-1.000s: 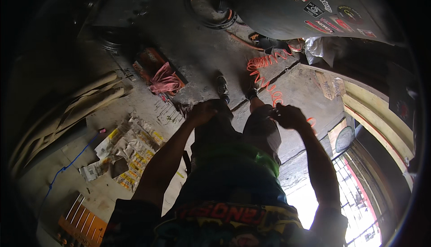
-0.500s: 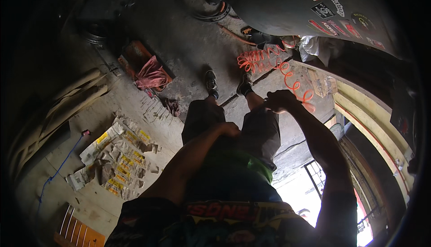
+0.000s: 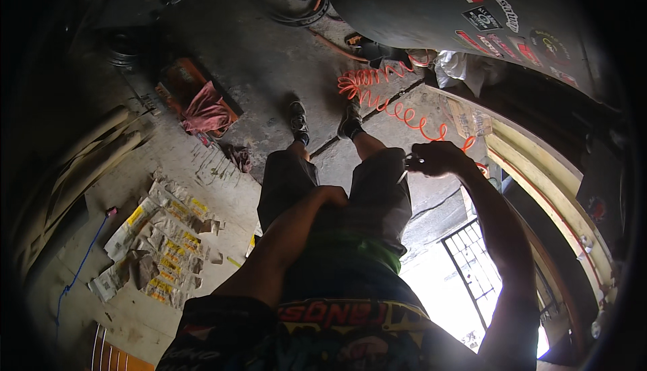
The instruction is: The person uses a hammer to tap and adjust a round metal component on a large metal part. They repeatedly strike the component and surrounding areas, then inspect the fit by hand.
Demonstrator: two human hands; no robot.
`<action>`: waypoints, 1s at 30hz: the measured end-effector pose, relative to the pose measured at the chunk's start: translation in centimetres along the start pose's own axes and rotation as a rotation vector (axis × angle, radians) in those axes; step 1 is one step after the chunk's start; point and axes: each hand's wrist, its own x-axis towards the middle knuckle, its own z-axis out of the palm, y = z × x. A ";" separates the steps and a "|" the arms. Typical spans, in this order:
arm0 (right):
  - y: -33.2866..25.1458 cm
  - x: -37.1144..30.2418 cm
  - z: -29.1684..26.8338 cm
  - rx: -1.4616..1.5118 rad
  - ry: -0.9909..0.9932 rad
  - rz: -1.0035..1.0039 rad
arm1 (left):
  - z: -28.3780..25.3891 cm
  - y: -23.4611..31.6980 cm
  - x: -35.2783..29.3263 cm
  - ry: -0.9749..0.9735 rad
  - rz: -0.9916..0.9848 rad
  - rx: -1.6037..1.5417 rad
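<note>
A big grey round thing (image 3: 404,14) with stickers sits at the top right. Torn paper sheets (image 3: 172,226) lie on the floor to the left. A curly orange hose (image 3: 349,84) lies in front of the feet. A pink rag (image 3: 204,110) hangs over an orange box. The left hand (image 3: 333,196) is over the lap; I cannot tell if it is open or closed. The right hand (image 3: 435,159) grips a small thin thing (image 3: 403,176), its pale end sticking out near the right knee.

Grey concrete floor (image 3: 259,68), strewn with things.
Flattened paper (image 3: 175,250), a blue cord (image 3: 65,290) and an orange-red box (image 3: 190,73) lie leftward; farther off, a dark ring (image 3: 306,19), perhaps a tyre.
</note>
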 end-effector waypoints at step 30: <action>-2.4 7.8 -0.9 0.301 -0.154 -0.262 | -1.1 -1.9 0.2 -0.248 0.202 0.092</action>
